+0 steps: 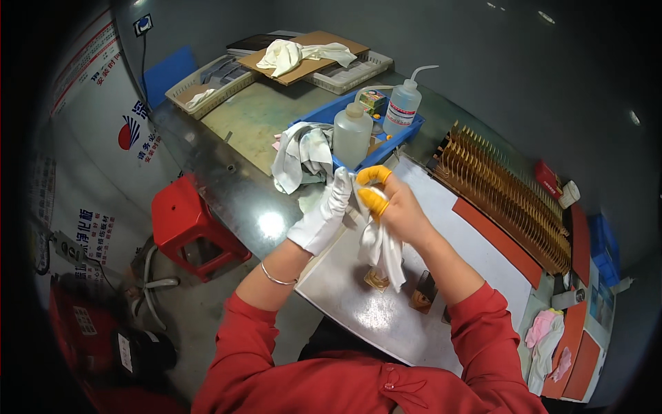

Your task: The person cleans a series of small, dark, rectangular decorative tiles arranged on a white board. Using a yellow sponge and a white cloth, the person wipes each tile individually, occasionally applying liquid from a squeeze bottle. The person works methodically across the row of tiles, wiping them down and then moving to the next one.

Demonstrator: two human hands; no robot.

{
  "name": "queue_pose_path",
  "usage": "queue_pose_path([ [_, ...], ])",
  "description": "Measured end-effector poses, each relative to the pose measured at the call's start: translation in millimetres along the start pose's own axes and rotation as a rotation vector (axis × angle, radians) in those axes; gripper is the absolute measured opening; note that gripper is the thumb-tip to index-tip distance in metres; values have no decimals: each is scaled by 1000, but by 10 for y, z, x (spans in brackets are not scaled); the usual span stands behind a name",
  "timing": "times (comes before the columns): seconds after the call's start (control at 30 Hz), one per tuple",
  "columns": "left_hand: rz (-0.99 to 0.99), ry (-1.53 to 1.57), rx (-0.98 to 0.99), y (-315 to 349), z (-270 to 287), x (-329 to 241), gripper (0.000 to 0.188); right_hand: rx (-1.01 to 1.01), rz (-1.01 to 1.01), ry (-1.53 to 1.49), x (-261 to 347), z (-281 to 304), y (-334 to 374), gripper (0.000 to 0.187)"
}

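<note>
My left hand [323,215], in a white glove, is raised over the near left edge of the white work board [331,286]. Its fingers are pressed together, and whatever they pinch is too small to make out. Close beside it, my right hand [394,205] wears yellow finger cots on the thumb and fingertips. A white cloth [383,250] is gripped in it and hangs down over the board. Beneath the cloth lies a small gold-coloured piece [376,279]. Another small dark and brown piece [423,292] rests below my right forearm.
Beyond my hands, a blue tray [329,112] holds two squeeze bottles; crumpled grey cloths [303,157] lie at its left. A long rack of gold-coloured plates [507,196] stands right. Cardboard with cloth [314,54] sits at the back, a red stool [186,217] at left.
</note>
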State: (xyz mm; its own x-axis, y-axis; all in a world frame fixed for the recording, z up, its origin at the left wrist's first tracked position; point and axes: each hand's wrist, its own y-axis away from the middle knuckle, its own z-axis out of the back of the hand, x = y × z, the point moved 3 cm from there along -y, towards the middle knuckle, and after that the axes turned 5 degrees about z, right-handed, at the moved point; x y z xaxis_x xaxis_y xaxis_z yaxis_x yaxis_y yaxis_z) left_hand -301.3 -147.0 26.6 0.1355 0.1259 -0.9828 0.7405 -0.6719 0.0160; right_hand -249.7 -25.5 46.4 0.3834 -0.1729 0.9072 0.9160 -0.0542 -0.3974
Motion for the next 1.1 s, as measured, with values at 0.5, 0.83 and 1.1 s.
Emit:
queue_pose_path([
  [0.5,-395,-533,-482,-1220,415,94,70,-268,-36,-798,-546,985,-1345,23],
  [0.83,-341,-514,-449,-1212,411,40,61,-160,-20,-924,-481,955,-1503,23],
  [1.1,-308,-559,-442,-1179,419,5,57,49,5,-1026,-588,1012,-1537,19],
])
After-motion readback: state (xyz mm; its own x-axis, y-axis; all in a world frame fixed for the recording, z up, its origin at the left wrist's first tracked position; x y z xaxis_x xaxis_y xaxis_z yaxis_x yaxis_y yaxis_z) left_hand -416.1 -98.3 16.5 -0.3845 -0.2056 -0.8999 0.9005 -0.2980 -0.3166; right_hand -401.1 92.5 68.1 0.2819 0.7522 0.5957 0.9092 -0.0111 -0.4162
